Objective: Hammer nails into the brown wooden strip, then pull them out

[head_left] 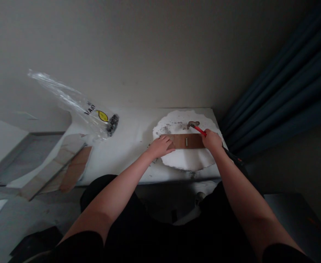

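Our right hand grips the red-handled hammer; our left hand lies, thumb and fingers apart, on the brown board. We have it on a white sheet atop the desk.

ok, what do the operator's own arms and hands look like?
Left hand and right hand are ungloved; wrists look bare. Forearms uncovered. Left sleeve and right sleeve are short, black and plain. No cables or markings visible on either arm.
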Available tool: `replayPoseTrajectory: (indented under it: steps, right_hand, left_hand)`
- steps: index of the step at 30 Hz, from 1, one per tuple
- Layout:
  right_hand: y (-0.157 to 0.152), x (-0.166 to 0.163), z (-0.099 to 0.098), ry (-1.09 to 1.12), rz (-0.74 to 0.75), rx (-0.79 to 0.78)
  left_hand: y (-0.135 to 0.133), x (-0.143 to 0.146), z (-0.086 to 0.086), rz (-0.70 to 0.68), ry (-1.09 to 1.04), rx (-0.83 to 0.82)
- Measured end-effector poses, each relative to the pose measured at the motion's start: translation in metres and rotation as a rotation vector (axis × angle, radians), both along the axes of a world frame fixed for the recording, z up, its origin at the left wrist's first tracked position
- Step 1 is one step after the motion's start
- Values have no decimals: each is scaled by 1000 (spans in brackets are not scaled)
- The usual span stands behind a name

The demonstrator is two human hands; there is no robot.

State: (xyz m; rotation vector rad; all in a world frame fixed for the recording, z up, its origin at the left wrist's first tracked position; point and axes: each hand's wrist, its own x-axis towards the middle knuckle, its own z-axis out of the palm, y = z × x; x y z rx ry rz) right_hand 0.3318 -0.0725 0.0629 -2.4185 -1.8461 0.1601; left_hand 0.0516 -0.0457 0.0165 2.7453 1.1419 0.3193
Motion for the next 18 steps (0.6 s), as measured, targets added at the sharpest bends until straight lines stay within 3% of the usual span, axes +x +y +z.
replayPoseTrajectory:
  steps: [4, 9, 12, 18]
  right_hand:
    - [-1, 1, -9, 13, 14, -53]
    - [-8, 4, -7, -16, 91, 0]
    - [-13, 2, -6, -27, 136, 61]
    - [-26, -19, -25, 17, 147, 204]
  left_hand:
    - [1, 1, 13, 147, -68, -3]
    - [13, -16, 17, 474, -246, -74]
    - [17, -30, 5, 559, -294, -34]
    - [-8, -59, -34, 775, -265, -206]
